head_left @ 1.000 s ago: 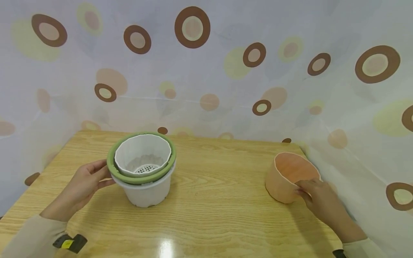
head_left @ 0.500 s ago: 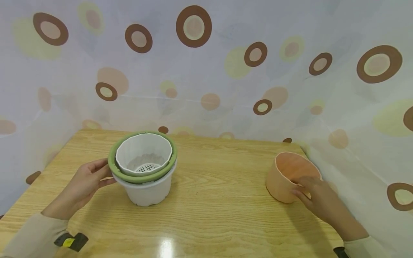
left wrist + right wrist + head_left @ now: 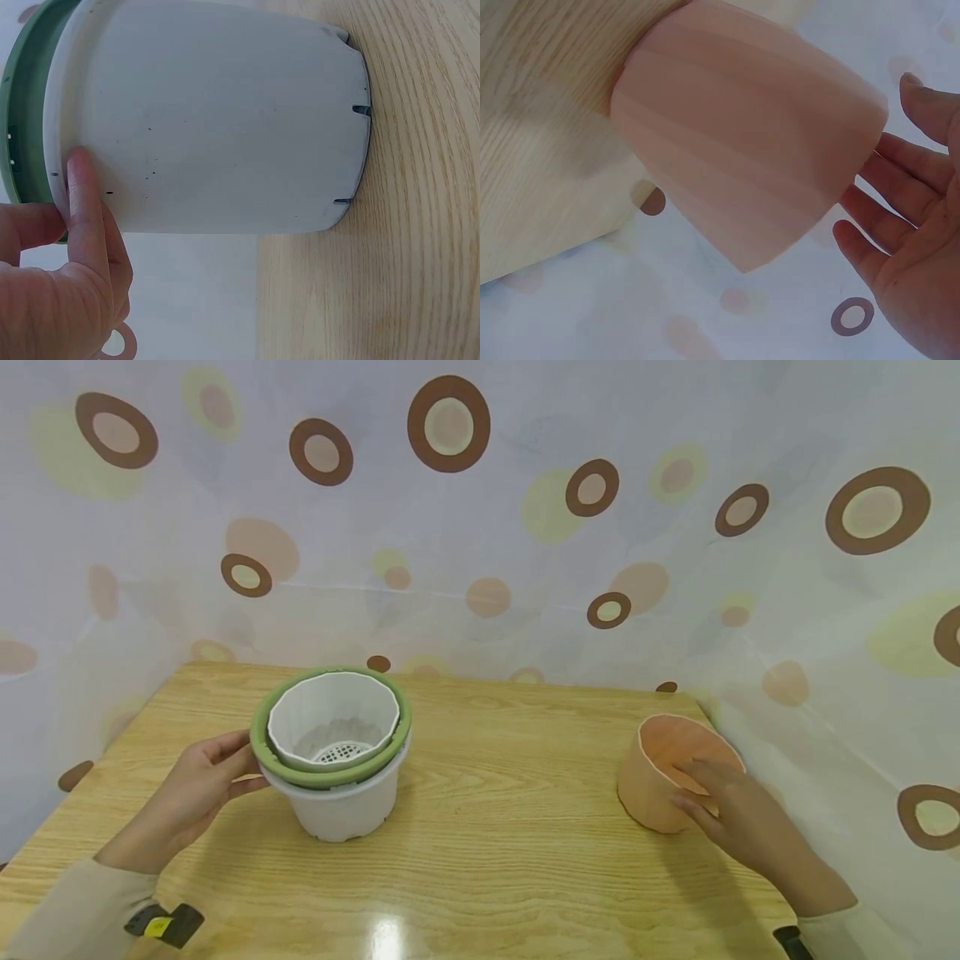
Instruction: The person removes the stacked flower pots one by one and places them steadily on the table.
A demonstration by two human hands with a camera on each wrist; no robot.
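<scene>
On the table's left side stands a nest of flower pots: a white outer pot, a green pot in it, and a smaller white pot with a grated bottom inside that. My left hand holds the stack by its left edge; in the left wrist view its thumb and fingers pinch the outer pot's rim. At the right stands a peach-coloured pot. Over its near rim hovers my right hand, thumb spread apart from the fingers; in the right wrist view the fingers extend straight past the rim.
The wood-grain table runs between the two groups of pots. A white sheet printed with circles hangs behind it and along both sides. A black band sits on the left sleeve.
My right hand has let go of the peach-coloured pot's rim, its fingers spreading over the opening. The left hand and the stacked pots have stayed where they were.
</scene>
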